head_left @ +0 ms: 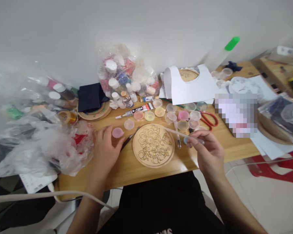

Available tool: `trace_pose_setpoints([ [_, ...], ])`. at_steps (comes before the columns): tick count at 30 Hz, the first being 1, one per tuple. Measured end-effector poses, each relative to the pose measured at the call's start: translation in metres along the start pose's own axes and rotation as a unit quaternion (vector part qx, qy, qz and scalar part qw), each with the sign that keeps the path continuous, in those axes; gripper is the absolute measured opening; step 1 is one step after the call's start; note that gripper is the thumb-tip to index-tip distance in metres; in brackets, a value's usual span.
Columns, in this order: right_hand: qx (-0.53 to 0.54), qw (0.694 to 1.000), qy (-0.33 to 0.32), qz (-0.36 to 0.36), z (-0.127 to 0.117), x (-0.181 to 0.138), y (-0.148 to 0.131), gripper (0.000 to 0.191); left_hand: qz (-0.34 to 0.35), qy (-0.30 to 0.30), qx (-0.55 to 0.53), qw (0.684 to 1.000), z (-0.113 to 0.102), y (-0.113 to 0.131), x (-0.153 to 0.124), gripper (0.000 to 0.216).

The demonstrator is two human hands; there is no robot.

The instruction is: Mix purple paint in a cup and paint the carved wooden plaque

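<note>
The right hand (pixel 209 150) is pinching a translucent stick (pixel 177 132), probably for fine control, beside the round board (pixel 153 145) lying near the front edge of the table (pixel 123 169), while the left hand (pixel 106 149), loosely spread, is resting by a pink cup (pixel 117 132).

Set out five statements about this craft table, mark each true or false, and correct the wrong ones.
1. The right hand holds a slim clear stick. True.
2. A pink cup stands beside the left hand. True.
3. The round board with the gold-lined flowers lies to the right of both hands. False: it lies between them.
4. The tube marked B-7000 lies beyond the round board. True.
5. A folded dark cloth covers the round board. False: the folded dark cloth lies off to the left, beyond the left hand.
</note>
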State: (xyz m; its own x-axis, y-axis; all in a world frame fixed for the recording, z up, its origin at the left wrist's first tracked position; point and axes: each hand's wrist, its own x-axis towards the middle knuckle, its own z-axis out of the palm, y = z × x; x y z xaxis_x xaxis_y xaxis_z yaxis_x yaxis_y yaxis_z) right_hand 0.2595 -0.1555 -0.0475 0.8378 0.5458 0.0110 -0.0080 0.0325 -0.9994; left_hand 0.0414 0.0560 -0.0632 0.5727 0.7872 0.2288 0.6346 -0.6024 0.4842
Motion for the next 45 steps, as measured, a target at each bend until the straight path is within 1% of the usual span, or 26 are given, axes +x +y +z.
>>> trace_pose_setpoints([
  [2, -0.042, 0.999, 0.010, -0.024, -0.003, 0.003, -0.001, 0.011, -0.025, -0.044, -0.034, 0.998, 0.002, -0.005, 0.016, 0.043],
  [4, -0.080, 0.996, 0.018, -0.044, -0.007, 0.005, -0.002, 0.011, -0.038, -0.053, -0.066, 0.996, 0.003, -0.009, 0.029, 0.035],
  [6, -0.113, 0.991, 0.023, -0.066, -0.012, 0.005, -0.004, 0.010, -0.041, -0.034, -0.096, 0.994, 0.003, -0.011, 0.038, 0.032],
  [9, -0.148, 0.984, 0.035, -0.094, -0.020, 0.003, -0.007, 0.009, -0.034, 0.004, -0.147, 0.989, 0.005, -0.012, 0.047, 0.035],
  [12, -0.130, 0.984, 0.039, -0.112, -0.023, 0.006, -0.016, 0.005, -0.029, 0.026, -0.197, 0.980, 0.011, -0.012, 0.050, 0.041],
  [13, -0.111, 0.986, 0.029, -0.118, -0.023, 0.009, -0.021, 0.007, -0.035, 0.029, -0.213, 0.976, 0.013, -0.012, 0.051, 0.044],
  [15, -0.072, 0.991, -0.018, -0.115, -0.016, 0.020, -0.036, 0.012, -0.057, 0.027, -0.240, 0.969, 0.018, -0.014, 0.050, 0.048],
  [17, -0.053, 0.991, -0.094, -0.085, -0.002, 0.035, -0.053, 0.013, -0.083, 0.015, -0.251, 0.964, 0.021, -0.016, 0.049, 0.047],
  [18, -0.059, 0.987, -0.135, -0.065, 0.008, 0.042, -0.062, 0.012, -0.090, 0.008, -0.247, 0.965, 0.022, -0.016, 0.048, 0.045],
  [19, -0.073, 0.979, -0.179, -0.060, 0.021, 0.049, -0.069, 0.010, -0.091, 0.000, -0.238, 0.967, 0.022, -0.017, 0.047, 0.042],
  [20, -0.100, 0.966, -0.231, -0.061, 0.036, 0.056, -0.074, 0.012, -0.089, -0.006, -0.229, 0.969, 0.022, -0.018, 0.046, 0.038],
  [21, -0.151, 0.942, -0.291, -0.070, 0.053, 0.061, -0.078, 0.014, -0.083, -0.012, -0.219, 0.972, 0.022, -0.018, 0.045, 0.035],
  [22, -0.215, 0.908, -0.347, -0.092, 0.071, 0.064, -0.079, 0.017, -0.072, -0.016, -0.209, 0.975, 0.022, -0.018, 0.045, 0.032],
  [23, -0.296, 0.862, -0.396, -0.111, 0.090, 0.067, -0.078, 0.019, -0.060, -0.016, -0.198, 0.978, 0.022, -0.018, 0.044, 0.031],
  [24, -0.388, 0.807, -0.429, -0.119, 0.109, 0.068, -0.076, 0.024, -0.048, -0.014, -0.187, 0.981, 0.022, -0.018, 0.044, 0.030],
  [26, -0.535, 0.708, -0.443, -0.126, 0.145, 0.066, -0.068, 0.038, -0.024, -0.013, -0.169, 0.985, 0.024, -0.019, 0.044, 0.031],
  [27, -0.578, 0.669, -0.451, -0.123, 0.160, 0.065, -0.065, 0.042, -0.015, -0.013, -0.162, 0.987, 0.024, -0.019, 0.044, 0.032],
  [28, -0.611, 0.637, -0.456, -0.116, 0.172, 0.064, -0.061, 0.044, -0.008, -0.014, -0.157, 0.987, 0.025, -0.020, 0.045, 0.032],
  [29, -0.636, 0.613, -0.457, -0.108, 0.181, 0.062, -0.059, 0.043, -0.002, -0.017, -0.152, 0.988, 0.026, -0.020, 0.045, 0.033],
  [30, -0.653, 0.597, -0.455, -0.103, 0.188, 0.062, -0.057, 0.040, 0.003, -0.019, -0.145, 0.989, 0.026, -0.020, 0.045, 0.033],
  [31, -0.664, 0.587, -0.452, -0.101, 0.192, 0.062, -0.056, 0.037, 0.007, -0.018, -0.137, 0.990, 0.026, -0.021, 0.045, 0.034],
  [33, -0.675, 0.581, -0.443, -0.106, 0.194, 0.063, -0.053, 0.034, 0.019, -0.016, -0.118, 0.993, 0.026, -0.020, 0.043, 0.037],
  [37, -0.678, 0.579, -0.436, -0.118, 0.187, 0.068, -0.050, 0.040, 0.042, -0.018, -0.092, 0.995, 0.024, -0.016, 0.038, 0.045],
  [41, -0.680, 0.586, -0.417, -0.139, 0.183, 0.065, -0.053, 0.040, 0.043, -0.034, -0.082, 0.995, 0.022, -0.012, 0.036, 0.051],
  [43, -0.679, 0.591, -0.410, -0.149, 0.183, 0.060, -0.057, 0.039, 0.045, -0.030, -0.083, 0.995, 0.023, -0.010, 0.036, 0.045],
  [45, -0.680, 0.593, -0.401, -0.159, 0.182, 0.055, -0.062, 0.036, 0.055, -0.014, -0.091, 0.994, 0.024, -0.009, 0.036, 0.033],
])
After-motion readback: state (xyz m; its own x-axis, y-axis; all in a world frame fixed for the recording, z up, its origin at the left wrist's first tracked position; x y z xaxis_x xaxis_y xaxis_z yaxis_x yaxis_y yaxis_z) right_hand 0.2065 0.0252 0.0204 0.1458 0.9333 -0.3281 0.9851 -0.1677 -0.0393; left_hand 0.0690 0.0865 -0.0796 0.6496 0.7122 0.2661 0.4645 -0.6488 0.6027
